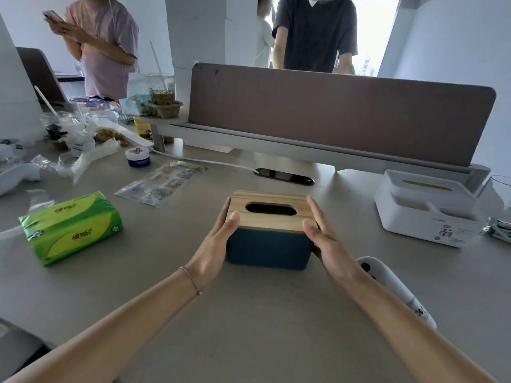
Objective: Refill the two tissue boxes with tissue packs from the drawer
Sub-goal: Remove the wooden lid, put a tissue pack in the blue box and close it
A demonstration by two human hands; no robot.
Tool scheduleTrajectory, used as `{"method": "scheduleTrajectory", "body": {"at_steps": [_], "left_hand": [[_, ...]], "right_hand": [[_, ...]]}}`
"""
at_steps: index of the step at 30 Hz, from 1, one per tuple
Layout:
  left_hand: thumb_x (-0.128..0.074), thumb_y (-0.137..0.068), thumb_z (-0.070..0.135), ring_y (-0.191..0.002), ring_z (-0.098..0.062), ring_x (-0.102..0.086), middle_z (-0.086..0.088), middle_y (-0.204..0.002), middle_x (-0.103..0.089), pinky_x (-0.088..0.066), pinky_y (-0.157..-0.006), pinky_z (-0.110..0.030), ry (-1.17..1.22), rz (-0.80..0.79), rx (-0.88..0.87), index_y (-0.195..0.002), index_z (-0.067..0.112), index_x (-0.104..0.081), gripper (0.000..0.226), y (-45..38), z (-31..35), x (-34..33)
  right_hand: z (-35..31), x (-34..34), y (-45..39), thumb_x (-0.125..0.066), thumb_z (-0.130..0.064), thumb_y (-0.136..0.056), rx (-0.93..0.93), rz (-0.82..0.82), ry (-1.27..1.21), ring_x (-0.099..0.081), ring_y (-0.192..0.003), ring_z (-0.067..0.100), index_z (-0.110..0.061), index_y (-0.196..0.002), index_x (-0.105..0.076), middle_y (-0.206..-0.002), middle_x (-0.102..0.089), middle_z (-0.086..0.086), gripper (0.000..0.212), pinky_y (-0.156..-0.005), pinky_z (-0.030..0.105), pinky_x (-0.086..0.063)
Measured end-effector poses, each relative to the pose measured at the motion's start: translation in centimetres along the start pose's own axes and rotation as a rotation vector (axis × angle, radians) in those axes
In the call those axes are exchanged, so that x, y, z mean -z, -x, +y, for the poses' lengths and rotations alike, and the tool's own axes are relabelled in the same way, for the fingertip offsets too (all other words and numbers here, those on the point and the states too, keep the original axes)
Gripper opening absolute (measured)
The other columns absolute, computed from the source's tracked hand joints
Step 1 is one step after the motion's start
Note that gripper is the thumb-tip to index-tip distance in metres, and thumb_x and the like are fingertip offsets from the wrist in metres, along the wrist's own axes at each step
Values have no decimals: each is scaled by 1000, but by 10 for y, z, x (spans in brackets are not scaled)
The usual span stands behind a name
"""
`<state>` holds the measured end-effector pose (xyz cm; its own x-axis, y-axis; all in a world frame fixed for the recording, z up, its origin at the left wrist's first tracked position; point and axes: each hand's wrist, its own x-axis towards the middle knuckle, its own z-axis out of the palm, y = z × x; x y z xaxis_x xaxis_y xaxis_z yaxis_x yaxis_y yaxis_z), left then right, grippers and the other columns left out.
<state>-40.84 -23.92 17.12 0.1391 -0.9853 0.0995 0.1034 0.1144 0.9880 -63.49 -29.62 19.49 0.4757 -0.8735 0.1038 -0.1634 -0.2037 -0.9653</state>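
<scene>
A dark blue tissue box with a wooden lid stands on the desk in front of me; green shows through the lid's oval slot. My left hand lies flat against the box's left end, thumb on the lid's corner. My right hand presses the right end with straight fingers. A green tissue pack lies on the desk to the left, apart from both hands. A white tissue box with compartments stands at the right.
A brown desk divider runs across the back. Cups, plastic wrappers and a small jar clutter the far left. A glass stands at the right edge, a white object under my right forearm. Two people stand behind the desk.
</scene>
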Motion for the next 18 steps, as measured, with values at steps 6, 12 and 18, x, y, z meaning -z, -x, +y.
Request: {"method": "scheduleTrajectory", "body": {"at_steps": [6,12,18], "left_hand": [[-51,-103,31,-135,-5,-49,11,-156,-45,-40,-113,-25,81,67,20,-160,34,-25,63,-2,3,-7],[-58,-89,62,-153,-8,-25,15,-165,-31,-14,-128,-41,48,34,6,-161,39,-20,84,3,1,-6],[-54,-73,87,-155,-6,-15,24,-168,-14,-12,-128,-51,-39,-55,19,-157,53,-16,99,-2,10,6]], "right_hand": [[-1,-11,3,-37,-30,-108,26,81,-59,-17,-138,-11,-45,-156,-16,-151,-18,-32,55,-107,16,-14],[-2,-10,5,-41,-35,-106,40,97,-3,-19,-141,-9,-45,-155,-23,-154,-22,-30,53,-116,22,-15],[-18,7,-7,-52,-56,-96,132,-51,540,3,-154,8,-45,-128,-57,-169,2,-11,35,-123,42,-10]]}}
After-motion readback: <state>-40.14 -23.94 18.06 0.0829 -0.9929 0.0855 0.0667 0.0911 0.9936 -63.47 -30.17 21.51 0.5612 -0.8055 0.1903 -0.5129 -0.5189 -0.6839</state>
